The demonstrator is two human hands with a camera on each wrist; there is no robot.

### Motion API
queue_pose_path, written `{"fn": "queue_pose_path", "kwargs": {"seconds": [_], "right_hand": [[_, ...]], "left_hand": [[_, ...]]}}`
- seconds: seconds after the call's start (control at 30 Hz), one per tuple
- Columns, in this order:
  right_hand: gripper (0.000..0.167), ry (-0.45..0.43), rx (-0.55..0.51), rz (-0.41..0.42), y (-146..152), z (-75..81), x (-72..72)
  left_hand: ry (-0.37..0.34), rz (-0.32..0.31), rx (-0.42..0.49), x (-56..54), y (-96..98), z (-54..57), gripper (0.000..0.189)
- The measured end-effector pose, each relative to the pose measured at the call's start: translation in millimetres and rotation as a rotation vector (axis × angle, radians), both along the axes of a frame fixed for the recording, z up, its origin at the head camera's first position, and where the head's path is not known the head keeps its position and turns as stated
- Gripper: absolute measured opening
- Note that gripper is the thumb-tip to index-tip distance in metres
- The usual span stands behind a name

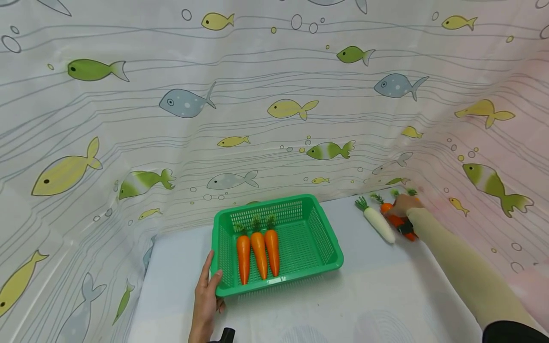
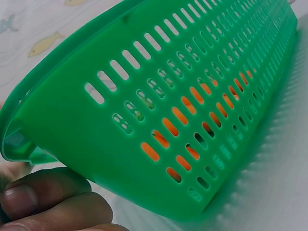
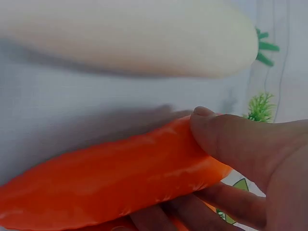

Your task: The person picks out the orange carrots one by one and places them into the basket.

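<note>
My left hand [image 1: 204,299] is clamped on the green basket [image 1: 302,244] at its 8 o'clock corner; three carrots [image 1: 259,255] lie inside, towards 9 o'clock. Between 2 and 3 o'clock from it, my right hand [image 1: 405,207] pinches a red-orange carrot [image 3: 110,175] beside a white radish [image 1: 379,225]. Further carrots beneath appear likely, though mostly hidden.

Green basket [image 2: 67,130]: slotted side fills most of view, slanting
Orange shapes [image 2: 179,115]: inside, seen through slots
Left grip [image 2: 53,204]: bent fingers, lower left, just under basket corner
Fish-print sheet [image 2: 79,17]: upper left
Worktop [image 2: 269,192]: pale, lower right
</note>
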State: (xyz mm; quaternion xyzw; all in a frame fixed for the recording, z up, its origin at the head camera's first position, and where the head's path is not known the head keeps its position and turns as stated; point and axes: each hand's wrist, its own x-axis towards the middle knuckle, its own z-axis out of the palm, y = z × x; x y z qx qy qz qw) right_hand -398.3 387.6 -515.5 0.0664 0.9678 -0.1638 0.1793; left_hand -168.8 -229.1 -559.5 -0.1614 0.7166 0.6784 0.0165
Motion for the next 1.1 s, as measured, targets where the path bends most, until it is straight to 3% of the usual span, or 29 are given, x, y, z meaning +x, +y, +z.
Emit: {"fn": "queue_pose_path", "kwargs": {"seconds": [0.17,0.3,0.6,0.73,0.83,0.97,1.1], "right_hand": [[0.084,-0.019,-0.017,0.022,11,-5.2,-6.8],[0.083,-0.015,-0.064,0.035,16,-1.4,-11.2],[0.072,0.004,-0.107,0.08,10,28.1,-10.0],[0.065,-0.066,-0.245,0.02,1,41.6,-10.6],[0.066,-0.089,-0.303,0.038,-8,50.5,-11.7],[0.072,-0.074,-0.29,0.126,-23,62.6,-14.6],[0.067,-0.111,-0.352,0.142,-39,71.0,-16.5]], "left_hand": [[-0.002,-0.004,0.006,-0.1,-0.2,-0.7,0.058],[0.002,-0.003,0.013,0.3,0.0,0.0,0.058],[0.008,-0.015,0.012,0.4,0.3,1.8,0.058],[0.015,-0.01,0.016,0.8,0.2,3.1,0.058],[0.014,-0.011,0.018,1.2,-0.3,3.1,0.057],[0.011,-0.012,0.026,1.3,-0.6,2.7,0.057],[0.011,-0.008,0.026,1.4,-0.2,2.1,0.057]]}}
